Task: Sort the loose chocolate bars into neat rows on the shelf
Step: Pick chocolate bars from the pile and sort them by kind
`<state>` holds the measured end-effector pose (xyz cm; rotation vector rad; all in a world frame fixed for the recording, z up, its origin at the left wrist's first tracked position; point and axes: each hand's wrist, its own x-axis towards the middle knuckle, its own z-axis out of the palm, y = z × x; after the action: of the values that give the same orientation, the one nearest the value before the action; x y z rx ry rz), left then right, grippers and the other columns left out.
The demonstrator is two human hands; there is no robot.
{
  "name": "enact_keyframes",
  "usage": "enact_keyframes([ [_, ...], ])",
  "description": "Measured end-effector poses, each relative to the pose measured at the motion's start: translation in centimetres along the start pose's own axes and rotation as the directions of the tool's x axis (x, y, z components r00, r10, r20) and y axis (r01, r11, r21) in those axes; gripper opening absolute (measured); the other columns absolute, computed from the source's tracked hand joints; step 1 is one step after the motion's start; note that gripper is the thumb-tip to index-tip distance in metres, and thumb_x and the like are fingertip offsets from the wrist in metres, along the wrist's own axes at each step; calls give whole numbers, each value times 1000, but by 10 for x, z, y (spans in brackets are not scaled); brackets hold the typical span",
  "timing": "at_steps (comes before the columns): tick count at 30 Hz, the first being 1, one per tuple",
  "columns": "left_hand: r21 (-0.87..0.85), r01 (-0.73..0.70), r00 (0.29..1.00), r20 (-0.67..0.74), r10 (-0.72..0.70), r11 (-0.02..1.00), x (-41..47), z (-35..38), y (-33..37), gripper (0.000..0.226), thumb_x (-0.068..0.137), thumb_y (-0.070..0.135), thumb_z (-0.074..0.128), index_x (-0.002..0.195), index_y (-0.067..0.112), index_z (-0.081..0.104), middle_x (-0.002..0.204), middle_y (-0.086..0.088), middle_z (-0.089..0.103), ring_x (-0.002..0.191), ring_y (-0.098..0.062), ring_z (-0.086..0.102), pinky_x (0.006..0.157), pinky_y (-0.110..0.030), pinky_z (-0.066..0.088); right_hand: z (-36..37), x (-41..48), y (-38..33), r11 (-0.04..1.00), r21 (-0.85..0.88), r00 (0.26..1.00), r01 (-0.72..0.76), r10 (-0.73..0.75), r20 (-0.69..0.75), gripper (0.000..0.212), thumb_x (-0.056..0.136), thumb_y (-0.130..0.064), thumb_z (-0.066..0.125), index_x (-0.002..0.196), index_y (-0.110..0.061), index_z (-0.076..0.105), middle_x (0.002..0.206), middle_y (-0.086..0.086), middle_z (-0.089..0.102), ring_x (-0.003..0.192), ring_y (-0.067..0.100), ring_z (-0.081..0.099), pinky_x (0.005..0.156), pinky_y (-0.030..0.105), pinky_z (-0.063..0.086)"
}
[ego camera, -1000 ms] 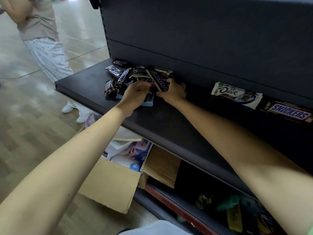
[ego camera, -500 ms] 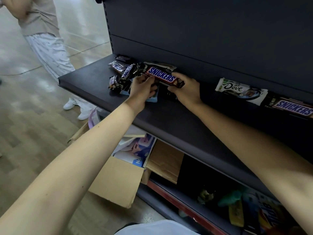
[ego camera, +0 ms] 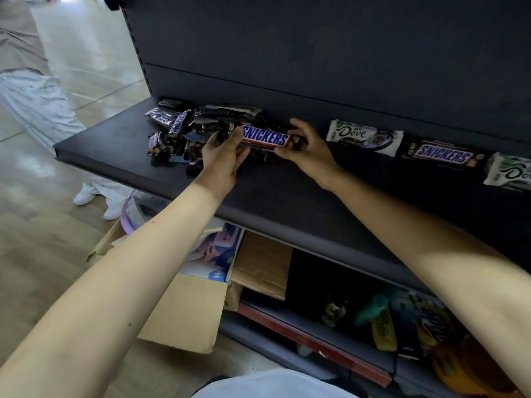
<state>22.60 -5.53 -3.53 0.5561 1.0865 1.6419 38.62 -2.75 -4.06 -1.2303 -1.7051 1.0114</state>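
Snickers bar [ego camera: 265,138], lifted just above the loose pile [ego camera: 184,130] at upper centre of the frame, is pinched at each end by left hand [ego camera: 222,156] and right hand [ego camera: 309,150], so the step looks like carrying it right to the row beside the Dove bar [ego camera: 363,136] on the shelf [ego camera: 115,147]

Two bare forearms, no sleeves, watch or rings visible on the left hand [ego camera: 219,159] or right hand [ego camera: 309,152]. A pale garment [ego camera: 273,384] shows at the bottom edge.
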Motion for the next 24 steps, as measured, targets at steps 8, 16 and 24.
enact_keyframes([
  [8,78,47,991,119,-56,996,-27,49,-23,8,89,14,60,94,17,54,87,5,62,77,-5,61,67,-16,54,-44,-32,11,930,303,966,-208,244,-86,51,86,-17,66,131,-16,43,100,3,60,67,9,61,63,20,55],
  [16,411,13,948,285,-142,912,-52,105,-61,6,88,29,61,91,24,57,81,10,58,71,-2,53,63,-17,44,-116,-81,24,964,141,893,-227,264,-364,44,83,-25,69,122,-18,50,80,-4,54,55,6,45,47,17,41],
  [24,492,-32,887,415,-203,870,-77,148,-94,11,88,22,62,79,22,55,75,5,57,62,-4,50,57,-15,46,-166,-120,42,954,156,821,-255,299,-487,38,83,-21,69,116,-15,51,96,3,56,65,7,50,54,21,44],
])
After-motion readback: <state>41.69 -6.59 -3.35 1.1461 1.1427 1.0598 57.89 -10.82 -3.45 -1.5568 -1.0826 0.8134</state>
